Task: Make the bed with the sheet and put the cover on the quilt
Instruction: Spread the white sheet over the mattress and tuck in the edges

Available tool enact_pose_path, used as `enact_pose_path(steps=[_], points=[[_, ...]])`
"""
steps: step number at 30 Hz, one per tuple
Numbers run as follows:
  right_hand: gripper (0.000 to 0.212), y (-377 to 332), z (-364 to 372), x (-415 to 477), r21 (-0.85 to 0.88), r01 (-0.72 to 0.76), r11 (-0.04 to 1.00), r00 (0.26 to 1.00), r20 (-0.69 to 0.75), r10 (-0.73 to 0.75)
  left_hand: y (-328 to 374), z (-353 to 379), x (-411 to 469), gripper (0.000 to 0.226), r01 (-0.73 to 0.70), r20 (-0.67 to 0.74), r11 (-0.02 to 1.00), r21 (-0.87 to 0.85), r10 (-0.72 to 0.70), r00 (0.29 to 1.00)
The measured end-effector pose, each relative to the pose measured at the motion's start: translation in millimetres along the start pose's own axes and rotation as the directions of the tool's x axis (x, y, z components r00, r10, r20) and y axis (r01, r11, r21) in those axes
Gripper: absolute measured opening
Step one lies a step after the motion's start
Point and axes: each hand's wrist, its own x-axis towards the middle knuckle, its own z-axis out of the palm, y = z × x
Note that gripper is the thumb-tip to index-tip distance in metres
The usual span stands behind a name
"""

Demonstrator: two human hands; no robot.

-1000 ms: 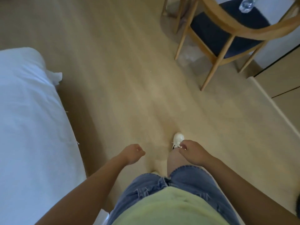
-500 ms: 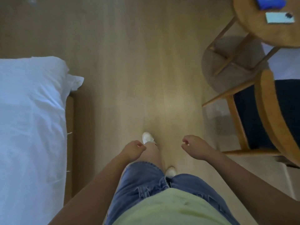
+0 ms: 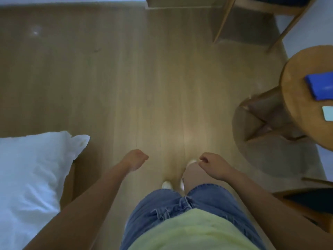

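Head view looks straight down on a person standing on the wooden floor beside the bed, which lies at the near left. The white sheet covers the mattress there, creased, and its corner sticks out loose past the bed's far end, not tucked.

The left hand hangs in front of the body with fingers loosely curled and nothing in them. The right hand is the same, loosely curled and empty, well apart from the sheet. One white shoe shows between the arms.

At the right stands a round wooden table with a blue object and a pale flat object on it; a wooden chair is at the far right. Neither quilt nor cover is in view.

By my reading, the step in hand is a move along the bedside toward the far corner, with the sheet laid but not finished. The next move likely calls for a turn to the left, a reach down with the left hand to pinch the loose corner, then pulling it taut and tucking it under the mattress. After that the quilt and cover must be found.
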Motion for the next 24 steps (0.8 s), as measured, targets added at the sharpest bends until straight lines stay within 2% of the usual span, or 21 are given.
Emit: enact_pose_path(steps=[3, 6, 10, 12, 14, 18, 21, 24], points=[[0.028, -16.5, -60.9, 64.9, 0.050, -0.027, 0.998, 1.000, -0.011, 0.027, 52.3, -35.0, 49.0, 0.024, 0.014, 0.004, 1.000, 0.010, -0.014, 1.000], [0.028, -26.1, -130.0, 138.0, 0.083, -0.030, 0.996, 1.000, -0.004, 0.030, 108.7, -59.9, 95.5, 0.016, 0.035, 0.058, 0.999, 0.024, -0.037, 0.998], [0.027, -45.5, -239.4, 228.5, 0.033, 0.000, 0.999, 1.000, 0.028, -0.001, 193.9, -107.4, 157.9, 0.010, 0.118, 0.073, 0.993, 0.018, -0.119, 0.990], [0.031, -64.0, -297.9, 268.8, -0.002, 0.031, 1.000, 0.999, 0.035, -0.031, 240.9, -140.2, 192.8, 0.009, 0.077, 0.079, 0.996, 0.052, -0.081, 0.994], [0.033, -84.6, -353.2, 306.0, -0.025, 0.045, 0.999, 0.998, 0.042, -0.044, 289.0, -174.1, 225.8, 0.015, 0.048, 0.068, 0.997, 0.066, -0.052, 0.996], [0.033, -120.5, -446.0, 388.5, 0.032, 0.059, 0.998, 0.998, 0.032, -0.060, 378.2, -237.8, 297.2, 0.030, 0.050, -0.020, 0.998, -0.030, -0.051, 0.999], [0.033, -146.4, -513.5, 462.1, 0.064, 0.053, 0.997, 0.999, 0.003, -0.054, 435.6, -285.4, 359.3, 0.021, 0.060, -0.022, 0.996, -0.067, -0.062, 0.998], [0.030, -176.5, -587.8, 528.5, 0.074, 0.050, 0.996, 0.998, -0.044, -0.047, 495.0, -345.7, 426.6, 0.010, 0.047, 0.014, 0.999, 0.006, -0.047, 0.999]])
